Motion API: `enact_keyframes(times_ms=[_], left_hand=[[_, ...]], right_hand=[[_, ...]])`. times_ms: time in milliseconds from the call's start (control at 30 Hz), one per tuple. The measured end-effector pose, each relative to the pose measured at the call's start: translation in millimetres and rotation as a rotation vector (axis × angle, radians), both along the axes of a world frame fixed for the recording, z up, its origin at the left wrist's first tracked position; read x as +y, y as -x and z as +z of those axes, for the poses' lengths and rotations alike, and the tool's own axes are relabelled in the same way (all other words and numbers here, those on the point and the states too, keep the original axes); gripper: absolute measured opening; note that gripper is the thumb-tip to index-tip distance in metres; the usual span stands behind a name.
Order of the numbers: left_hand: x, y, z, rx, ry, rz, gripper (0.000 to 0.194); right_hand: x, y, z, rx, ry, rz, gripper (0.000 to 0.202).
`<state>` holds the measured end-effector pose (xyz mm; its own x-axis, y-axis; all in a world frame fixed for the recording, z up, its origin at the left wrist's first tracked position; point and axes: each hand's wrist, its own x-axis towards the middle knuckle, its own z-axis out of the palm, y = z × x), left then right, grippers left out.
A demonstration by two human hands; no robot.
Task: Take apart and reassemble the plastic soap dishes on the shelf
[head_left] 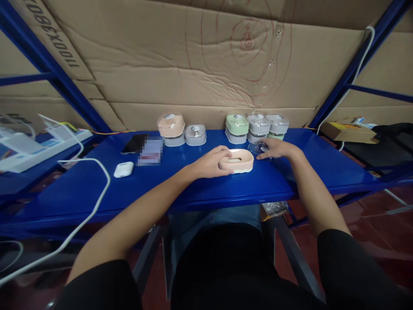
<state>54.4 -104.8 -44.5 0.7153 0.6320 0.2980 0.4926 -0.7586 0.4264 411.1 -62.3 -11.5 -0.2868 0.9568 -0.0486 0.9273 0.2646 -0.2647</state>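
Observation:
My left hand (214, 162) is closed around the side of a peach oval box (243, 162) with a slot in its top, low over the blue table. Just right of it, a clear plastic lid (254, 150) lies on the tabletop, partly covered by my right hand (277, 149). The thumb and fingers of that hand are spread at the lid's edge; whether they touch it is hard to see. Behind the hands stand a green box (237, 124) on a grey one, a grey pair (258, 125), and another grey box (278, 123) on a green one, all with clear lids.
A peach box (171, 125) on a grey one and a single grey box (195, 135) stand at the back left. Left on the blue table (155, 189) are a dark phone (135, 144), a white earbud case (124, 169) and a white cable (105, 189). Cardboard (161, 64) walls the back.

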Motion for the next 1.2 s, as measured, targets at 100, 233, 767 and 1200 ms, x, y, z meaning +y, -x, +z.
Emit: enact_keyframes(times_ms=[100, 233, 767, 1200], left_hand=[[-5.5, -4.5, 0.3, 0.061, -0.039, 0.040, 0.069], [-15.6, -10.0, 3.2, 0.230, -0.161, 0.073, 0.071], [24.9, -1.6, -27.3, -0.299, 0.390, 0.129, 0.158], [43.2, 29.1, -7.6, -0.154, 0.050, 0.503, 0.061]], right_hand=[[-2.9, 0.9, 3.1, -0.006, -0.030, -0.016, 0.090], [-10.4, 0.1, 11.1, 0.061, -0.147, -0.032, 0.095], [-28.2, 83.0, -22.3, 0.277, -0.272, 0.503, 0.095], [-33.9, 82.2, -20.5, 0.162, -0.272, 0.349, 0.083]])
